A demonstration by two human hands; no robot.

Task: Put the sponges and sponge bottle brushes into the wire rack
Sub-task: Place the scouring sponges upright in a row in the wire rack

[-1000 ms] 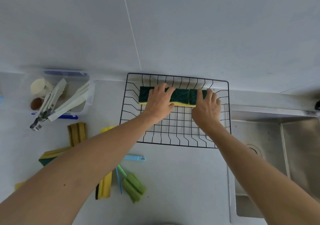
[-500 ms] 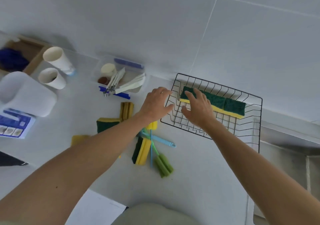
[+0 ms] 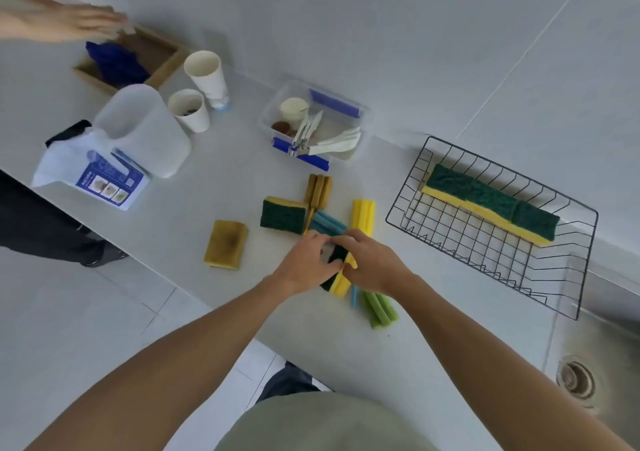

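Note:
The black wire rack [image 3: 571, 291] sits at the right with three green-and-yellow sponges [image 3: 491, 201] in a row along its far side. My left hand [image 3: 308, 265] and my right hand [image 3: 375, 265] both close on a yellow-and-green sponge [image 3: 338, 282] standing on edge on the counter. Around it lie a green sponge brush [image 3: 381, 308], a blue one [image 3: 327, 223], a yellow one [image 3: 363, 213] and a brown one [image 3: 318, 189]. Another green-topped sponge [image 3: 282, 215] and a stained yellow sponge [image 3: 225, 244] lie further left.
A clear box of utensils [image 3: 313, 126], two paper cups [image 3: 197, 90], a white jug [image 3: 142, 128], a wooden tray [image 3: 133, 59] and a leaflet [image 3: 104, 176] stand at the back left. Another person's hand [image 3: 59, 17] is at the top left. The sink [image 3: 595, 364] is right.
Both my hands left the rack and moved left and down to the sponge on the counter. The view swung left, bringing in the cups, the tray and another person's hand.

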